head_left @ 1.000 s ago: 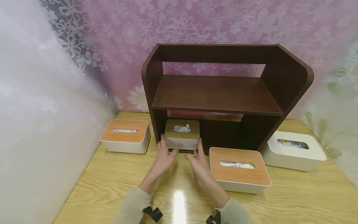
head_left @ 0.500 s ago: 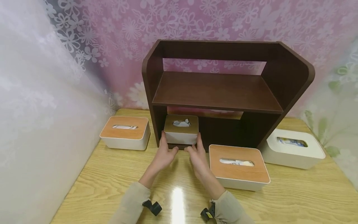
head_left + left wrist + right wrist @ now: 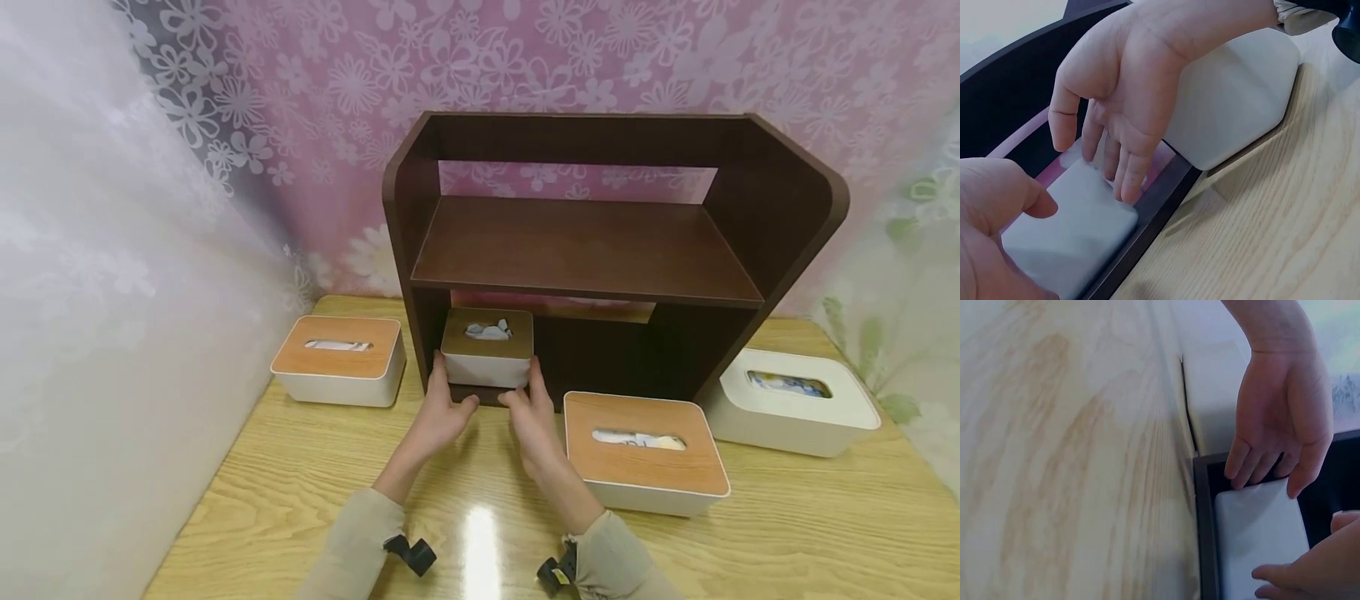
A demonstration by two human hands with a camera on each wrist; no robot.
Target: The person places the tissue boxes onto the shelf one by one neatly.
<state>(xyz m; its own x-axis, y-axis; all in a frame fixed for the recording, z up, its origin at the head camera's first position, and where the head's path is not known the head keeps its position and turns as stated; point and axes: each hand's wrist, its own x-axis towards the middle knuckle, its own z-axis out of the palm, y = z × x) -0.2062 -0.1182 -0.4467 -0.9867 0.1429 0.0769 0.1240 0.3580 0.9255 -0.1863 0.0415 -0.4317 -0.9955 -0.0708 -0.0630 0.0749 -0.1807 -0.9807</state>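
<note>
Sporting brown top (image 3: 487, 350), white box (image 3: 487, 372)

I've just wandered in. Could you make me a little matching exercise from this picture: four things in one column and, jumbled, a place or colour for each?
Things:
1. Small brown-topped box
2. All-white box
3. Shelf unit
4. Table

Places and colours:
A. Pale yellowish wood grain
B. To the right of the shelf unit
C. Very dark brown
D. Left end of the lower compartment

Pairs: 1-D, 2-B, 3-C, 4-A
</note>
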